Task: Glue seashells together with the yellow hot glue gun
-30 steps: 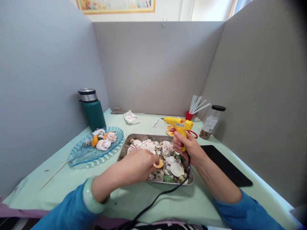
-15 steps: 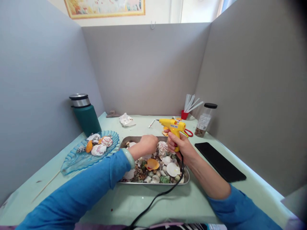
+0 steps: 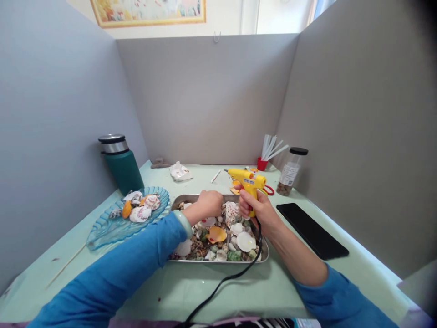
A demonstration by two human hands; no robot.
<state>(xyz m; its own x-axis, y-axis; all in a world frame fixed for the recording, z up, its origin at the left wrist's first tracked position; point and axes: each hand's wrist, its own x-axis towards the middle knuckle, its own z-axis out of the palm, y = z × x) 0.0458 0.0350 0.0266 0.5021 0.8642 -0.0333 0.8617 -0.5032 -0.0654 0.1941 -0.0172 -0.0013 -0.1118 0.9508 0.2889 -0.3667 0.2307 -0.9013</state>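
Observation:
My right hand (image 3: 256,206) is wrapped round the handle of a yellow glue gun (image 3: 246,179), its nozzle pointing left over the far edge of a metal tray (image 3: 218,261). A black cord (image 3: 235,275) runs from the handle down to the table's front edge. Over the back of the tray, my left hand (image 3: 209,203) is closed, knuckles up; its fingertips are hidden, and I cannot make out what they hold. Mixed seashells fill the tray, among them an orange scallop shell (image 3: 216,234) and a flat white shell (image 3: 246,242).
On the left are a blue glass dish (image 3: 112,234) with several shells, a thin stick (image 3: 66,265) and a green bottle (image 3: 124,171). To the right lie a black phone-like slab (image 3: 312,230), a lidded jar (image 3: 290,173) and a red cup (image 3: 262,164) of glue sticks. Grey partitions enclose the table.
My left hand has shifted slightly left and up over the tray. The glue gun in my right hand has moved a touch to the right.

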